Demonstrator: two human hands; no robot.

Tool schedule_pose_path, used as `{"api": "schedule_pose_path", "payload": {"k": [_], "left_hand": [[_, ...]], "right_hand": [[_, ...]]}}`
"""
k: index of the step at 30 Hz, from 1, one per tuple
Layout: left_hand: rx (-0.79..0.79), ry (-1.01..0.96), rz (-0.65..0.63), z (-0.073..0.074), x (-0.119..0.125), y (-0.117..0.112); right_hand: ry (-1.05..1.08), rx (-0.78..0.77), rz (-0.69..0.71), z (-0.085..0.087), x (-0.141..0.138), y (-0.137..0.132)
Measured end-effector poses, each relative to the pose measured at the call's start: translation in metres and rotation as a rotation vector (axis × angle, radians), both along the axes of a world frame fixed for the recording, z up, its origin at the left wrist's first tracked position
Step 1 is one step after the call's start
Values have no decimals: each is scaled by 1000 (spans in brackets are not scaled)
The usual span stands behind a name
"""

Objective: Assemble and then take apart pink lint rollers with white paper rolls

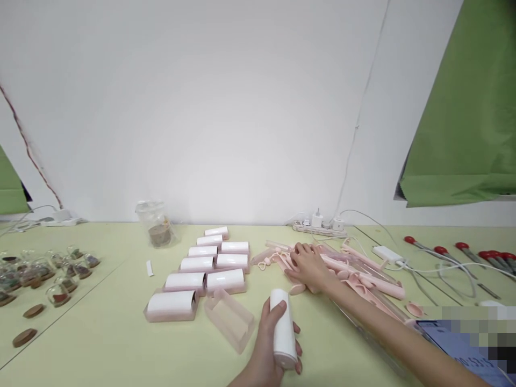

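My left hand [269,338] is wrapped round a white lint roll [282,329], held upright near the table's front edge. My right hand [307,264] reaches forward into a pile of pink plastic handles [363,274]; its fingers lie curled on the parts, and what they grip is hidden. An empty translucent pink roller cover [229,319] lies just left of the roll. Further left, two rows of white rolls sitting in pink covers [201,271] run away from me.
A clear bag of brown bits [157,224] stands at the back. Small glass domes and cork discs [44,274] sit at the left. A power strip with chargers [320,226], white cables, red-handled tools [463,252] and a phone [459,349] lie to the right.
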State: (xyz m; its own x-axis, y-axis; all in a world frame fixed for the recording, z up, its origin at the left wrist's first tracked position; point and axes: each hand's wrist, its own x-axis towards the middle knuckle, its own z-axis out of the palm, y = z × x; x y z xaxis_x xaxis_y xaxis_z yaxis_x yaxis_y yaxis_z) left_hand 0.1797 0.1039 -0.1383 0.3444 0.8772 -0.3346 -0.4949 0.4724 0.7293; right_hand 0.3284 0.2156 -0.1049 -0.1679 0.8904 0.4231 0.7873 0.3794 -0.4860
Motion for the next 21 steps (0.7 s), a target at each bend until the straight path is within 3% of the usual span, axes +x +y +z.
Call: {"api": "schedule_pose_path", "payload": {"k": [4, 10, 15, 21], "left_hand": [[67, 41, 55, 5, 1, -3], [106, 22, 163, 10, -1, -7], [107, 3, 154, 7, 0, -7], [82, -21, 98, 3, 0, -3]], "right_hand": [[57, -32, -7, 0, -2, -9], [400, -202, -80, 15, 7, -50], [963, -617, 102, 8, -5, -97], [1341, -887, 378, -3, -15, -119]]}}
